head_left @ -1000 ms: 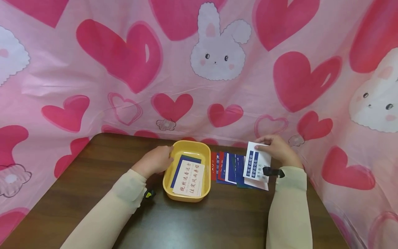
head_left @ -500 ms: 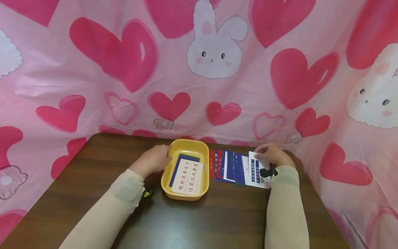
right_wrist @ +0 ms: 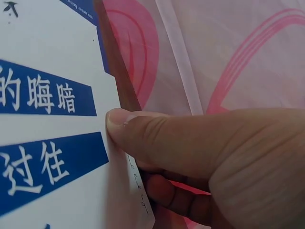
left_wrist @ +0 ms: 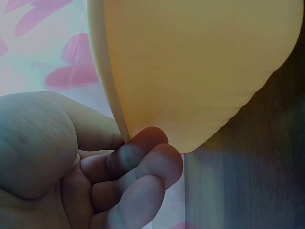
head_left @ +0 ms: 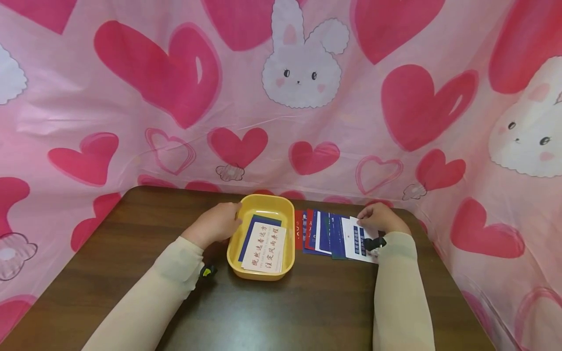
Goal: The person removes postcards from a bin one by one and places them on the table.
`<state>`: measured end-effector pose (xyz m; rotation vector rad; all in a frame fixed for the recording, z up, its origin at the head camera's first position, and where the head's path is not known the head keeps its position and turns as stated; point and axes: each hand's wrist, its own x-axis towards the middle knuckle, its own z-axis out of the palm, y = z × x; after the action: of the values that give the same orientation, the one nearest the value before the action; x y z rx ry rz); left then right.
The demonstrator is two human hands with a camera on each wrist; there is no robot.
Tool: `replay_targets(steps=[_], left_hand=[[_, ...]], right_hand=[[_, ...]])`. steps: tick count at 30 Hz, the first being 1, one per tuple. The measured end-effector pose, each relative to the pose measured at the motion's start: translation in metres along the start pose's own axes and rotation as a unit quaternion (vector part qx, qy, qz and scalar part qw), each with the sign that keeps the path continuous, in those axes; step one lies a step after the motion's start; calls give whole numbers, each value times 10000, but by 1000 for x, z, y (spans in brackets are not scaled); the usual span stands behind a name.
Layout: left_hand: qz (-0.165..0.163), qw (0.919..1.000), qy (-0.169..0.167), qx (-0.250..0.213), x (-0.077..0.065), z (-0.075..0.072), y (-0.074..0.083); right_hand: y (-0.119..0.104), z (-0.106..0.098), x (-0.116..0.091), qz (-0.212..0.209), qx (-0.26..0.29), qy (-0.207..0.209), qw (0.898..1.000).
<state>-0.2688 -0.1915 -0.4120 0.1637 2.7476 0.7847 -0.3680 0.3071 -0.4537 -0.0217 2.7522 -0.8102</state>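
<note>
A yellow plastic tray (head_left: pixel 231 265) stands on the table with a few cards inside, a white card with red characters (head_left: pixel 264 247) on top of a blue one. My left hand (head_left: pixel 215 224) grips the tray's left rim; in the left wrist view its thumb and curled fingers pinch the rim (left_wrist: pixel 108 76). To the tray's right lies an overlapping row of red, blue and white cards (head_left: pixel 324 231). At the row's right end my right hand (head_left: pixel 382 219) pinches a white card with blue bands (right_wrist: pixel 47 129), thumb on its face near the edge.
The brown wooden table (head_left: pixel 281 312) has rounded far corners. Right behind it hangs a pink cloth (head_left: pixel 246 107) printed with hearts and rabbits, which also closes off both sides.
My right hand has lowered the white card with blue bands onto the right end of the row. The left hand stays on the tray's rim. The head view has shifted slightly.
</note>
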Motion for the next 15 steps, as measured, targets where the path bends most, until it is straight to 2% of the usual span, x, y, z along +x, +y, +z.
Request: replay_targets(steps=[8, 15], left_hand=[[80, 9999, 91, 50, 0, 1, -1], [92, 9999, 99, 67, -1, 0, 1]], right_hand=[[-7, -7, 1, -129, -297, 14, 9995], [-30, -21, -13, -234, -356, -8, 9991]])
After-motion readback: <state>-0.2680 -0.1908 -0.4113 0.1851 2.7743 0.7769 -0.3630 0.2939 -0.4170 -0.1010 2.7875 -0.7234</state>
